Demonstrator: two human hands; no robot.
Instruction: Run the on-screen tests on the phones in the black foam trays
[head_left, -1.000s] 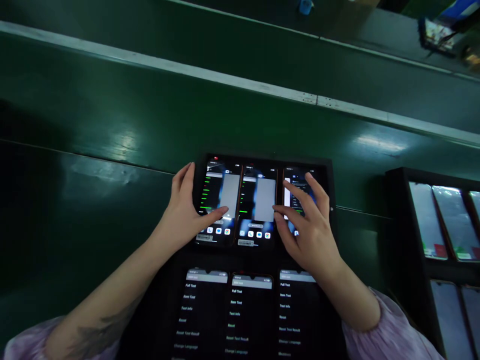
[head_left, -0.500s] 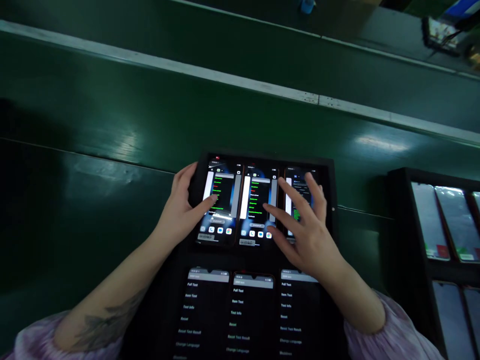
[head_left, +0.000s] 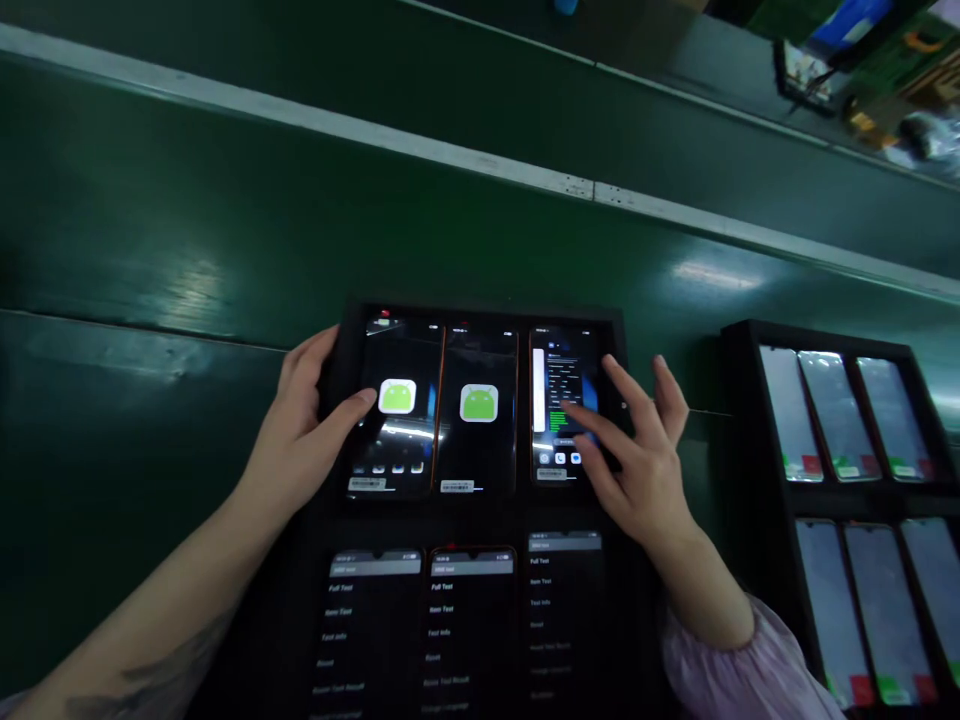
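A black tray holds phones in two rows. My left hand grips its left wall, fingers along the outside and thumb reaching over the left phone's edge. Android icons fill the middle of the top-left phone and the top-middle phone. Over the top-right phone my right hand is spread open, a fingertip at its screen, which shows an app card with green text. Below, the bottom-left phone, bottom-middle phone and bottom-right phone show test menus.
To the right, a second black tray holds several phones with pale screens. The green bench is crossed by a pale metal strip. A small screen device stands at the far right.
The app cards on the top-left and top-middle phones have given way to Android icons. My right hand has moved from the middle phone to the right phone. The view has shifted right.
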